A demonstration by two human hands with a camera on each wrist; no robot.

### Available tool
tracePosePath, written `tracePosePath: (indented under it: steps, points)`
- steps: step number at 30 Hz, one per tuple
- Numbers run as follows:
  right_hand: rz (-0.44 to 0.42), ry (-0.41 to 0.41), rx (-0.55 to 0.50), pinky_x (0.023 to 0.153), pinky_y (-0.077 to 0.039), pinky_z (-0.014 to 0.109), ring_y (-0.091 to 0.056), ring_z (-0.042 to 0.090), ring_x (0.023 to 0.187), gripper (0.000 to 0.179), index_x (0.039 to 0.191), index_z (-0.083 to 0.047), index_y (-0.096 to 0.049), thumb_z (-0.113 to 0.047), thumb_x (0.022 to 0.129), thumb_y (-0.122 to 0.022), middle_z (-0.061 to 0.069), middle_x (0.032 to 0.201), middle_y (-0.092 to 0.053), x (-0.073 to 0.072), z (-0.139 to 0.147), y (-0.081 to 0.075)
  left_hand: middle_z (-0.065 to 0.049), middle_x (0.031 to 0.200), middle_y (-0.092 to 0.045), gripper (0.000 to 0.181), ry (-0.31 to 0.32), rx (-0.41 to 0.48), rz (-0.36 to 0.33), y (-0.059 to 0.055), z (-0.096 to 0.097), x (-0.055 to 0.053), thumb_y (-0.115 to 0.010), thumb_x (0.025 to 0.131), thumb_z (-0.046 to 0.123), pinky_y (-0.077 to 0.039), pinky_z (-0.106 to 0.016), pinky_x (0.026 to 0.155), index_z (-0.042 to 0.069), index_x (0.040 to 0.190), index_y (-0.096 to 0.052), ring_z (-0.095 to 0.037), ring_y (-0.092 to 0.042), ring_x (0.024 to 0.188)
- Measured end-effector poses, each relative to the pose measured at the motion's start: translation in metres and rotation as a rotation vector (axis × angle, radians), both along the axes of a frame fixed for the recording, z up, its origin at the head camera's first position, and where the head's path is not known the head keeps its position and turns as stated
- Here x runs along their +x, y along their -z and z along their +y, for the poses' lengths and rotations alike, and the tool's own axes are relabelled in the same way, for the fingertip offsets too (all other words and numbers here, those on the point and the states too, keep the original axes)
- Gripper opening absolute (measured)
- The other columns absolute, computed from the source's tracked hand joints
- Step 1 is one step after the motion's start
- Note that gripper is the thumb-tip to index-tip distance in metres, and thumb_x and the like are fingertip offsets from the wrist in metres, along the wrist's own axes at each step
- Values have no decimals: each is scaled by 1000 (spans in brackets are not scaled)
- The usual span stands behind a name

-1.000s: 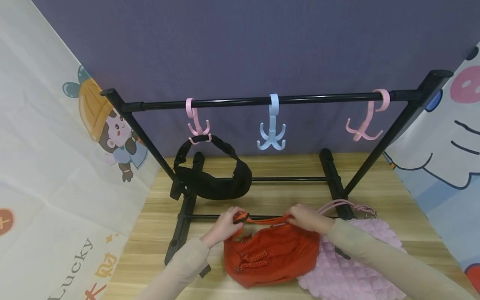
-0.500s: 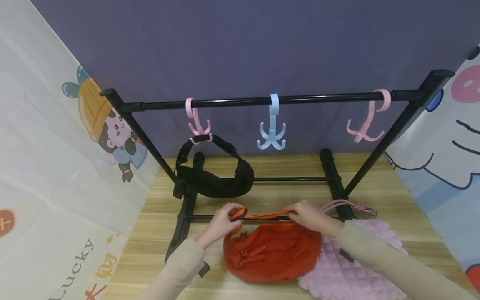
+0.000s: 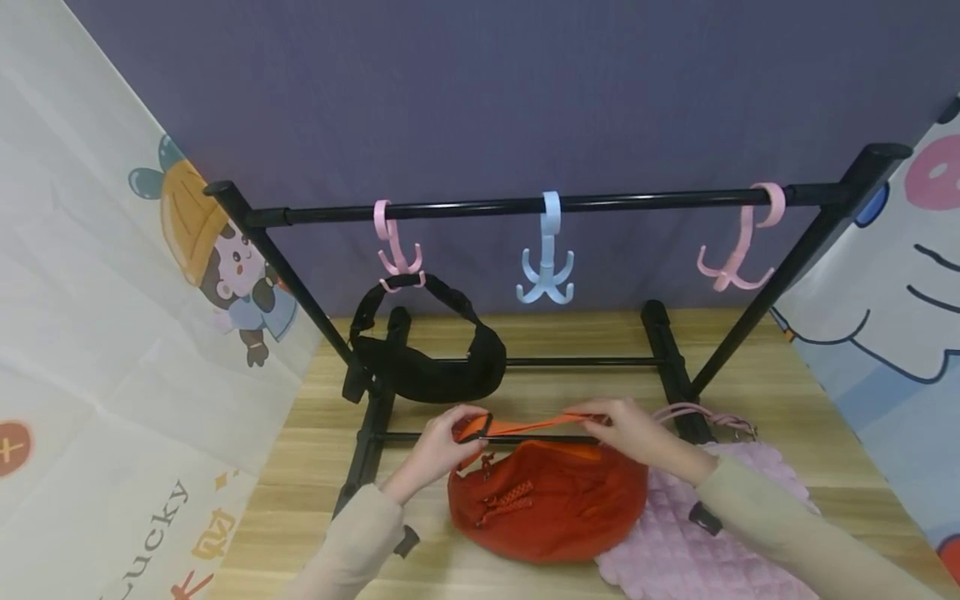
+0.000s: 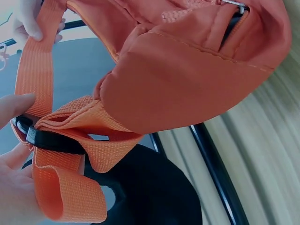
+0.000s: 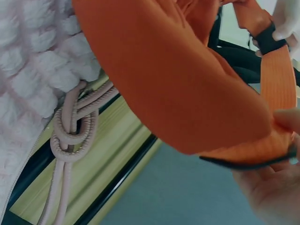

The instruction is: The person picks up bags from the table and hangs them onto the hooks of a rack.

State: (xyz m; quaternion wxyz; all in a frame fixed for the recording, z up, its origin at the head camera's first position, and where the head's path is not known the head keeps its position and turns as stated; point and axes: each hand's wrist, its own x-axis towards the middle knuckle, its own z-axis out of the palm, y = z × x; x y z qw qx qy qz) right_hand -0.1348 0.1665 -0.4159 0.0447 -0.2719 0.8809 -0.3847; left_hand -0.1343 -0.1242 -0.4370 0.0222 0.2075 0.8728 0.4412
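An orange-red waist bag [image 3: 551, 504] hangs upright from its strap, low in front of the black rack. My left hand [image 3: 444, 442] pinches the orange strap [image 4: 35, 70] at its black buckle [image 4: 54, 140], thumb on top, with a loop of webbing hanging below. Toward the strap's other end, my right hand [image 3: 626, 429] pinches it between thumb and fingers, so the strap is drawn straight between both hands. A pink quilted bag [image 3: 705, 525] lies behind the right forearm, its knotted cord handle [image 5: 72, 126] showing in the right wrist view.
A black rack's top bar [image 3: 465, 207] carries a left pink hook [image 3: 396, 250], a blue hook [image 3: 549, 250] and a right pink hook [image 3: 738, 246]. From the left hook hangs a black waist bag [image 3: 431, 367]. The rack stands on a wooden tabletop [image 3: 270, 500].
Both hands have risen slightly with the strap, and the right hand has shifted a little to the right. The orange-red bag has lifted a little.
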Motion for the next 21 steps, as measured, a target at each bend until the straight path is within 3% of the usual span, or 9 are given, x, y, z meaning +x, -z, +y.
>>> tracePosePath:
  steps: [5,8,12,16,21]
  points:
    - [-67,8,-56,45,-48,26,-56,10,52,28,111,-2,-61,0,83,-57,19,102,-60,5,4,-8,-2,102,-60,35,-7,39,20,-5,0,2,-71,74,11,-46,-25,71,11,108,-60,-14,-56,84]
    - [-57,11,-62,46,-48,26,-57,12,53,28,110,-1,-61,-1,82,-58,20,104,-59,6,7,-12,0,101,-60,36,-16,70,13,-8,1,3,-72,73,14,-46,-24,72,14,107,-61,-13,-56,84]
    - [56,9,-61,49,-48,22,-58,10,61,26,106,-1,-63,-3,80,-62,17,98,-62,6,10,-17,1,99,-60,37,-43,101,10,-15,3,4,-73,72,14,-47,-24,71,16,107,-61,-12,-56,83]
    - [206,26,-77,56,-48,20,-58,7,70,26,101,-2,-66,-6,75,-67,10,92,-65,4,11,-22,-5,101,-59,37,-53,137,11,-38,9,12,-70,74,8,-48,-27,74,9,109,-60,-17,-56,86]
    - [277,65,-110,59,-49,23,-58,6,75,28,101,-5,-67,-6,73,-69,6,94,-65,2,13,-32,-8,106,-57,35,-86,172,7,-66,15,20,-67,76,7,-47,-26,78,7,110,-59,-17,-56,90]
